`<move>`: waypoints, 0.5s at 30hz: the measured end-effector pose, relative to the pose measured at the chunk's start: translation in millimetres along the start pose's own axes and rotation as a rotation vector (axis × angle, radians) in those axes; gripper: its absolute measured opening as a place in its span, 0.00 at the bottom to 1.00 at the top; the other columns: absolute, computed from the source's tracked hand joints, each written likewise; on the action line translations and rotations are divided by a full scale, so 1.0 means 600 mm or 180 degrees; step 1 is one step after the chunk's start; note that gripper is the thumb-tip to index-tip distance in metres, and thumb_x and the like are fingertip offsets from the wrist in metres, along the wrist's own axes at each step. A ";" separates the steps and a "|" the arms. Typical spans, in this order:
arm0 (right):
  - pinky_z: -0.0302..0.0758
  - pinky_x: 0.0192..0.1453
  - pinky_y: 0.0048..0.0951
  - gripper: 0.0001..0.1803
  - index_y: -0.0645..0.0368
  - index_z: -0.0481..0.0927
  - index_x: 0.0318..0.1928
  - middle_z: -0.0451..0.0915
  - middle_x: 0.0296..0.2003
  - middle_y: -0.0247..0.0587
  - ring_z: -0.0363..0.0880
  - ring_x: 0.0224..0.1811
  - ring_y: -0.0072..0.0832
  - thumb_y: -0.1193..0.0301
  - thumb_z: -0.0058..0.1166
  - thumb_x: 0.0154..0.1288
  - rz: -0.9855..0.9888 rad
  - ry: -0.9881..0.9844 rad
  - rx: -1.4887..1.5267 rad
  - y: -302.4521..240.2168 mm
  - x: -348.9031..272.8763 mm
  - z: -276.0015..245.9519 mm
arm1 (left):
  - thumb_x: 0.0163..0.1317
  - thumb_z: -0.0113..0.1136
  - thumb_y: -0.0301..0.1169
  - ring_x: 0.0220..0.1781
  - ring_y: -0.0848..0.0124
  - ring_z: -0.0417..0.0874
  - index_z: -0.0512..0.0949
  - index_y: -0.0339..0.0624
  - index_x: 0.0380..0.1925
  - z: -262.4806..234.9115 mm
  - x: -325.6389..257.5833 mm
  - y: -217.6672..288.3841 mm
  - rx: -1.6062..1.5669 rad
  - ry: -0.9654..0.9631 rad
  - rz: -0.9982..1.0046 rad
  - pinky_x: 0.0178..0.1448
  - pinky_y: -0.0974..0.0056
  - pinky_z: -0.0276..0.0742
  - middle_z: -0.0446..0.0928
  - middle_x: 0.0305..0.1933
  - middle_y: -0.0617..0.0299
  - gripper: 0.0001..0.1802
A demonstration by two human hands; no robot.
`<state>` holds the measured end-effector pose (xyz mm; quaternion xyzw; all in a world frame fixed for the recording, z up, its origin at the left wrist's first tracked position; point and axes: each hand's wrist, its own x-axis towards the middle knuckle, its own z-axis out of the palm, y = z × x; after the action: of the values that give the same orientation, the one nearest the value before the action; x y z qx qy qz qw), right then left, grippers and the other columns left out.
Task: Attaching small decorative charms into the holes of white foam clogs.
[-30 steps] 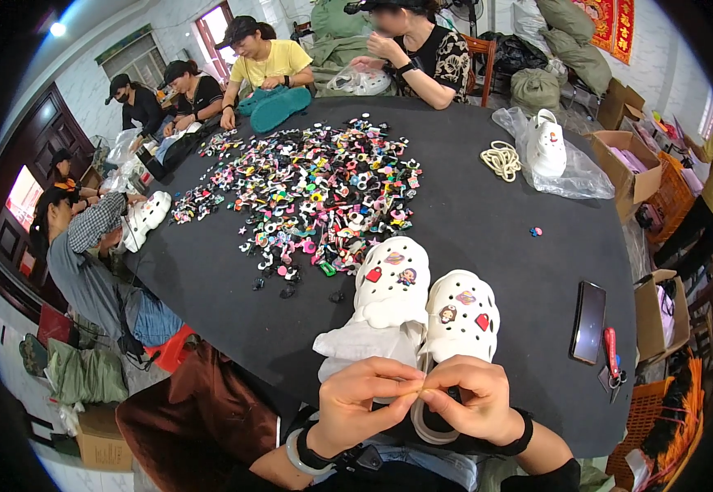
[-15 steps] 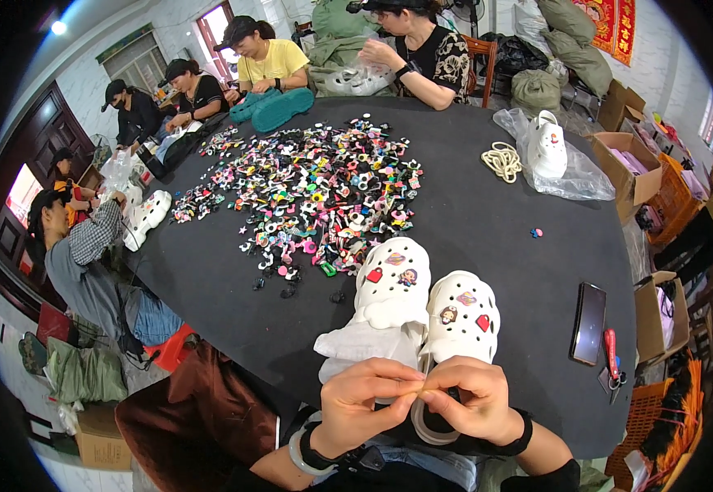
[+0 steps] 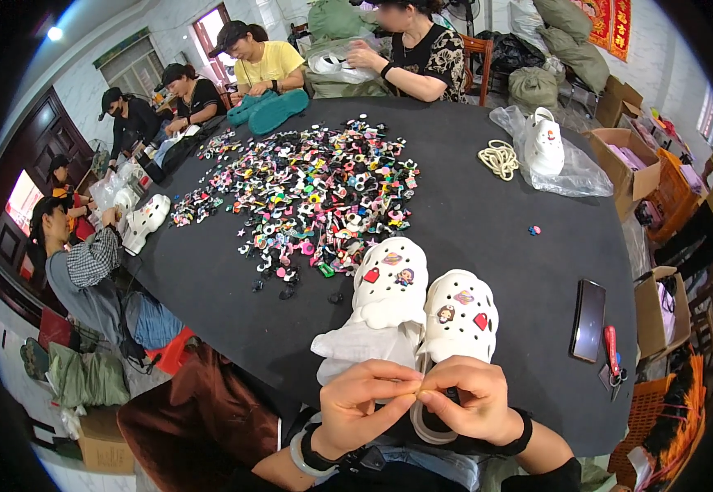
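White clogs (image 3: 461,321) extend beyond pinched fingers (image 3: 391,372), side by side.

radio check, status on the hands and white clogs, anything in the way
Left hand and right hand pinched, close together; anything held too small to tell. Left clog and right clog just beyond, charms on top. Hands partly block view.

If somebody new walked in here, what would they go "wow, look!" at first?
Probably the big heap of tiny colourful pieces spread over the middle of the dark table. Next might be the decorated white clogs, just beyond the left hand and right hand, which meet near the bottom. Bright teal shoes stand out at the far edge.
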<state>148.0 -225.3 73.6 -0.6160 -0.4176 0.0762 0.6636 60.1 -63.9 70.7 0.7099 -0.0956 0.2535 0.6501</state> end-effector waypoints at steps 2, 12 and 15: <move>0.75 0.34 0.24 0.06 0.63 0.83 0.35 0.82 0.30 0.42 0.80 0.29 0.28 0.80 0.63 0.55 -0.0017 0.0005 -0.0026 -0.002 0.002 0.001 | 0.54 0.63 0.15 0.43 0.66 0.83 0.82 0.30 0.36 0.000 -0.001 -0.004 -0.0045 0.0014 -0.0023 0.46 0.68 0.77 0.80 0.43 0.48 0.09; 0.77 0.35 0.27 0.06 0.64 0.83 0.35 0.82 0.30 0.44 0.82 0.30 0.32 0.80 0.63 0.54 -0.0150 -0.0026 -0.0336 -0.006 0.007 0.005 | 0.56 0.62 0.14 0.45 0.66 0.82 0.80 0.29 0.39 0.003 -0.006 -0.017 -0.0292 0.0156 0.0084 0.47 0.69 0.77 0.79 0.45 0.48 0.10; 0.77 0.35 0.27 0.06 0.64 0.82 0.35 0.82 0.30 0.44 0.82 0.30 0.33 0.80 0.62 0.55 -0.0034 0.0015 -0.0330 -0.006 0.006 0.004 | 0.55 0.63 0.14 0.46 0.67 0.82 0.79 0.28 0.42 0.010 -0.010 -0.017 -0.0291 0.0260 -0.0032 0.48 0.69 0.78 0.78 0.46 0.48 0.12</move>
<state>146.9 -222.0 78.0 -0.6475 -0.4228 0.0495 0.6321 61.1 -69.6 59.0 0.6690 -0.0769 0.2743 0.6865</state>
